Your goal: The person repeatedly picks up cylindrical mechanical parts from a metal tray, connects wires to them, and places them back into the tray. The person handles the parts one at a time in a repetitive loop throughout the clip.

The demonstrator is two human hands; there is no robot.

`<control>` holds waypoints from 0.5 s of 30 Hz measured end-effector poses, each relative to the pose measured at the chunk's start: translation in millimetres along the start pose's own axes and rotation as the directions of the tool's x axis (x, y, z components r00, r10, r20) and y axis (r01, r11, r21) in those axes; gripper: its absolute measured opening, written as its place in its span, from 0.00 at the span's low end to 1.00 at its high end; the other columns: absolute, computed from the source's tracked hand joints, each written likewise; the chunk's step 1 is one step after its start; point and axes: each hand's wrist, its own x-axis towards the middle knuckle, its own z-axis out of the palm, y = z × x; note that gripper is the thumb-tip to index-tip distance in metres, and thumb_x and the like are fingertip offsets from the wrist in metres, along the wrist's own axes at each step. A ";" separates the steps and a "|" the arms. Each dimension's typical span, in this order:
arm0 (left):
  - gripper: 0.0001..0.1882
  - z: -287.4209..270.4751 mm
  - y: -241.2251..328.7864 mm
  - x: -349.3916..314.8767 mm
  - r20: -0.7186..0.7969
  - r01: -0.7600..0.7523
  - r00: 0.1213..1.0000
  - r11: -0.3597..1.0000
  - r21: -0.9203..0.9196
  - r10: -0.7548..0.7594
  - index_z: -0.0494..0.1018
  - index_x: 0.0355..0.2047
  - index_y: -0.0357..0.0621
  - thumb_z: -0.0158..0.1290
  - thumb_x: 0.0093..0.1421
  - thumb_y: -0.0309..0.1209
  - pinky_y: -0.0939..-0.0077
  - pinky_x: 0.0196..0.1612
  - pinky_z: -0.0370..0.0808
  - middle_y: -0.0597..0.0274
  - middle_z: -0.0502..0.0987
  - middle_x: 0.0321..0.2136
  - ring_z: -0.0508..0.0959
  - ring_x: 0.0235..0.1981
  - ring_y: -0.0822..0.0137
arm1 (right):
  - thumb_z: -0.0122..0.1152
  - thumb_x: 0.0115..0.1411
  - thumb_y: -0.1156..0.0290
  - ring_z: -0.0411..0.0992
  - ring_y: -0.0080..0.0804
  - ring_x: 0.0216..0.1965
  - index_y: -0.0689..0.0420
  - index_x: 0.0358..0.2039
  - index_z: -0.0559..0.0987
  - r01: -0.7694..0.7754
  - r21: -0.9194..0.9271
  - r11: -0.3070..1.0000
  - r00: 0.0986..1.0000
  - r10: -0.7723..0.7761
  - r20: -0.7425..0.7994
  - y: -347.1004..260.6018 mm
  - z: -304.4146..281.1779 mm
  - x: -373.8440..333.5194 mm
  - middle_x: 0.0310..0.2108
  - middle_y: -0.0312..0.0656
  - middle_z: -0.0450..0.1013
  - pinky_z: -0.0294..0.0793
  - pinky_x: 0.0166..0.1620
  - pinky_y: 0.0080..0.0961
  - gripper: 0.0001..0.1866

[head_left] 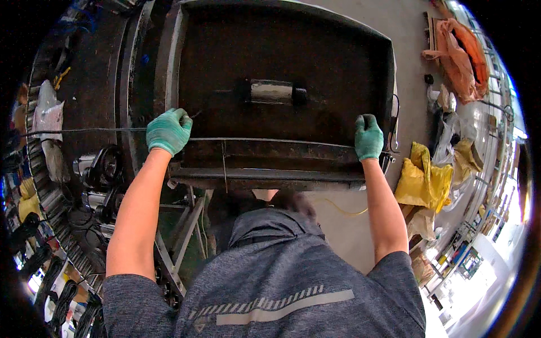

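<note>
Both of my hands wear green knit gloves. My left hand (169,132) is closed round a black cord (90,130), at the near left corner of a dark, shallow metal tray (284,141). The cord runs off to the left, and a short end pokes out past my fingers over the tray. At the tray's near right corner, my right hand (369,138) has its fingers curled; what they hold, if anything, is hidden. Between and beyond my hands, a silver cylinder with black ends (271,92), like a small motor, lies on the tray's dark floor.
Several silver and black motors (98,166) sit to the left, below the cord. Yellow sacks (420,180) and an orange-pink sack (459,59) lie on the floor at right. Bundles of black cable (53,287) are at the lower left. A metal frame (189,234) stands under the tray.
</note>
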 end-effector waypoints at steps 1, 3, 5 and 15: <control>0.13 2.5 -0.7 0.8 -0.029 -0.005 1.000 1.000 -0.005 0.005 0.81 0.39 0.52 0.51 0.65 0.43 0.51 0.44 0.78 0.54 0.82 0.39 0.81 0.41 0.45 | 0.56 0.69 0.52 0.79 0.59 0.40 0.49 0.45 0.79 -0.059 -0.023 0.998 0.997 0.060 0.038 -3.0 -3.5 1.8 0.36 0.52 0.81 0.76 0.41 0.48 0.16; 0.13 3.9 -3.5 2.2 -0.018 -0.014 1.000 1.000 -0.004 0.014 0.81 0.40 0.52 0.51 0.65 0.43 0.51 0.44 0.78 0.54 0.82 0.39 0.81 0.41 0.46 | 0.53 0.69 0.49 0.78 0.60 0.42 0.49 0.43 0.79 -0.049 -0.095 0.994 0.998 0.053 0.044 -4.0 -1.7 -0.3 0.36 0.52 0.81 0.76 0.42 0.52 0.17; 0.14 2.1 -3.0 3.0 0.012 -0.005 1.000 1.000 0.012 0.005 0.81 0.41 0.52 0.51 0.65 0.43 0.52 0.45 0.78 0.54 0.83 0.40 0.82 0.42 0.46 | 0.52 0.69 0.48 0.78 0.61 0.42 0.48 0.42 0.79 -0.043 -0.157 0.987 0.996 0.054 0.069 -6.3 -1.7 0.5 0.37 0.52 0.81 0.76 0.43 0.54 0.18; 0.14 2.6 0.1 2.2 -0.013 -0.015 1.000 0.999 0.031 0.015 0.82 0.42 0.50 0.51 0.65 0.42 0.53 0.46 0.79 0.53 0.83 0.41 0.82 0.42 0.46 | 0.50 0.69 0.48 0.78 0.62 0.41 0.48 0.41 0.79 -0.047 -0.192 0.980 0.986 0.076 0.147 -10.5 -8.6 1.3 0.36 0.54 0.80 0.76 0.42 0.56 0.18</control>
